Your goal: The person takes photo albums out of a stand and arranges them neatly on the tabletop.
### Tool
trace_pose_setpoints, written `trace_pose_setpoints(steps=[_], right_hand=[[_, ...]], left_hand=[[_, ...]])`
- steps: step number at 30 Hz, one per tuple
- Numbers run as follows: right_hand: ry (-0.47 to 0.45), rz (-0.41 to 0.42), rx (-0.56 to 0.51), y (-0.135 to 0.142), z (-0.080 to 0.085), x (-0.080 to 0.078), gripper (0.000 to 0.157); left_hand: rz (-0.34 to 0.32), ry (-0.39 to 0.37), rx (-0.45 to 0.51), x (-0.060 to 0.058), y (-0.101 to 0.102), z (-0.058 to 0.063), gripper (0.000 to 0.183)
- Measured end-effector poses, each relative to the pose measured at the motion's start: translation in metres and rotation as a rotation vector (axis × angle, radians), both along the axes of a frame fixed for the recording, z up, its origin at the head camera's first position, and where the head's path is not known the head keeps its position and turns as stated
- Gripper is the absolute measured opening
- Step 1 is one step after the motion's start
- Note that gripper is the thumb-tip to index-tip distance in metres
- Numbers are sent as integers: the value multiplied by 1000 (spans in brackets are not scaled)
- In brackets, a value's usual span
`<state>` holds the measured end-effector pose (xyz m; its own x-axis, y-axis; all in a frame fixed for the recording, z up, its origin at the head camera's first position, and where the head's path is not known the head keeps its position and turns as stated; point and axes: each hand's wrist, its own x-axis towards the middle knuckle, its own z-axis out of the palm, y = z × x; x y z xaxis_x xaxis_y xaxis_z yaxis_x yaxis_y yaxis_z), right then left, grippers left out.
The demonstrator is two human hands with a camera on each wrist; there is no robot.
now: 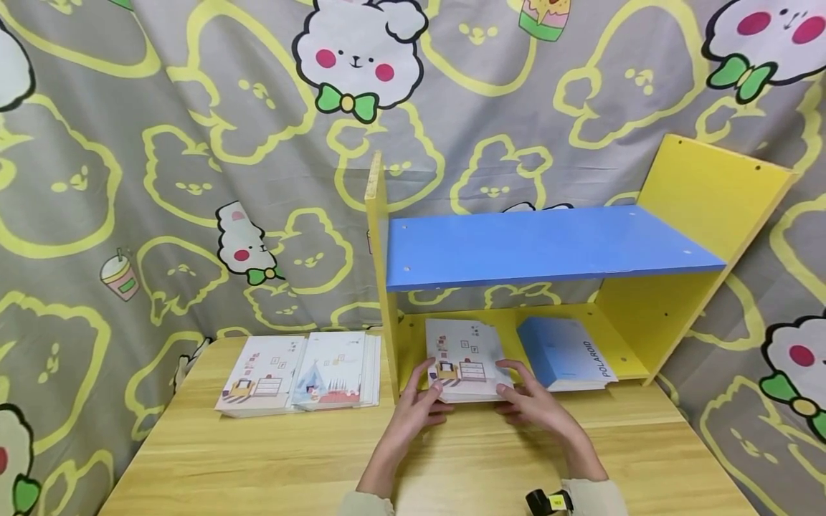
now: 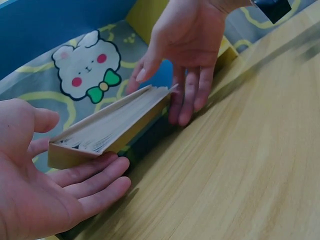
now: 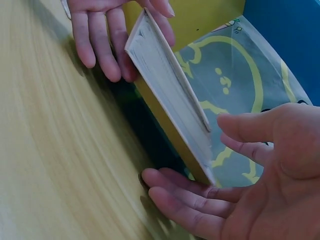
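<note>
A pale book (image 1: pixel 466 355) with a drawn room on its cover lies between the two hands at the front of the lower shelf board. The left hand (image 1: pixel 413 410) holds its near left corner, with fingers under the edge and the thumb above. At the opposite corner the right hand (image 1: pixel 532 401) holds it, fingers likewise beneath. Both wrist views show the page edge of the book (image 2: pixel 112 120) facing the person, between the left hand (image 2: pixel 45 180) and the right hand (image 3: pixel 255 175). How far the book touches the board is hidden.
A yellow and blue shelf unit (image 1: pixel 548 244) stands on the wooden table (image 1: pixel 277 459). On its lower board, right of the hands, lies a blue book marked POLAROID (image 1: pixel 564 351). Left of the unit are an illustrated book (image 1: pixel 261 373) and a tent-cover book (image 1: pixel 330 369). Behind hangs a patterned curtain (image 1: pixel 258 179).
</note>
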<state>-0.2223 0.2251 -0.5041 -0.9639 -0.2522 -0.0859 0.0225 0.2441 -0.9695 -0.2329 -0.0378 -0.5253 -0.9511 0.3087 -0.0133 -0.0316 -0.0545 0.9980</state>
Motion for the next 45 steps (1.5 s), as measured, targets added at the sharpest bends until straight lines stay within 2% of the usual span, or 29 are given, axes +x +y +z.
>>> trace_pose_setpoints(steps=[8, 13, 27, 37, 45], right_hand=[[-39, -20, -30, -2, -7, -4, 56], [-68, -26, -93, -1, -11, -7, 56], [-111, 1, -295, 0, -14, -11, 59], [-182, -81, -469, -3, -22, -15, 56], [-211, -62, -522, -2, -23, -14, 57]], left_hand=[[-8, -4, 28, -1, 2, 0, 58], [-14, -15, 63, -2, 5, -3, 59], [23, -46, 172, 0, 15, -7, 57], [23, -47, 168, -3, 13, -7, 57], [34, -48, 176, 0, 14, -6, 58]])
